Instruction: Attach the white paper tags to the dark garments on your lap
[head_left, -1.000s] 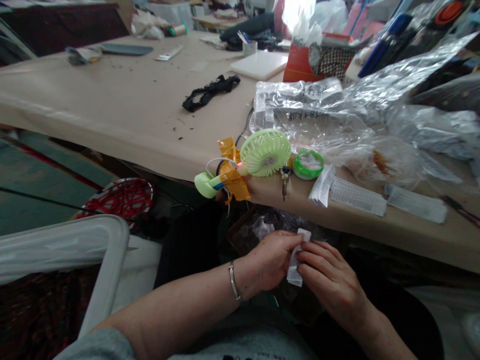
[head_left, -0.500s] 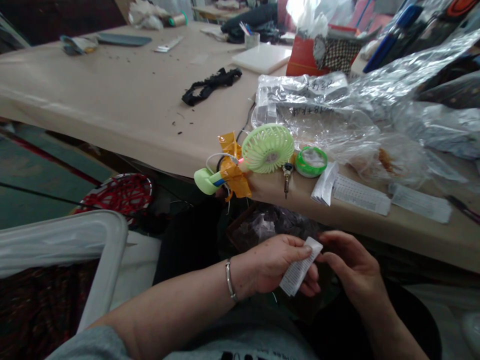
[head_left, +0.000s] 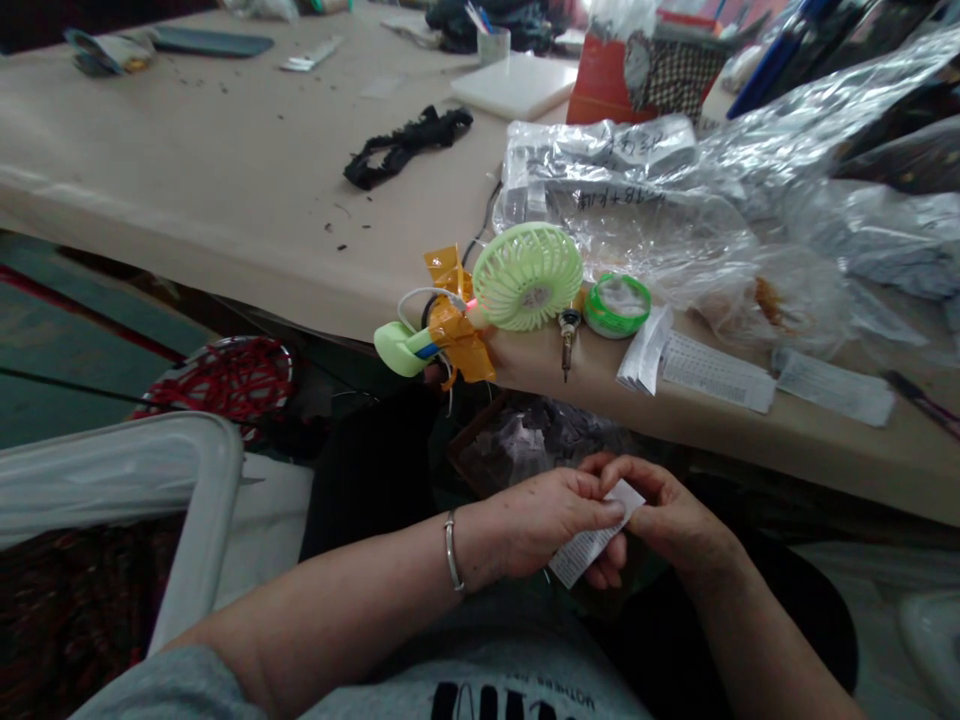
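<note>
My left hand [head_left: 544, 522], with a bangle at its wrist, pinches a stack of narrow white printed labels [head_left: 576, 556] under its thumb, over my lap. My right hand [head_left: 679, 518] is closed at the upper right end of the labels, its thumb and fingertips on their edge. How many labels are in the stack I cannot tell. On the table edge above lie a folded bundle of white labels [head_left: 643, 352] and two flat printed strips, one on the left [head_left: 716, 373] and one on the right [head_left: 834, 387].
A green fan [head_left: 529, 278] is taped to the table edge. A soldering-iron-like tool [head_left: 568, 348] points over the edge beside a green round tin [head_left: 616, 306]. Clear plastic bags [head_left: 630, 220] cover the right side. A white bin [head_left: 202, 500] stands at my left; a scrap box [head_left: 517, 450] sits below.
My right hand has moved left and closed onto the end of the labels, which it was just beside before. The view has tilted down slightly.
</note>
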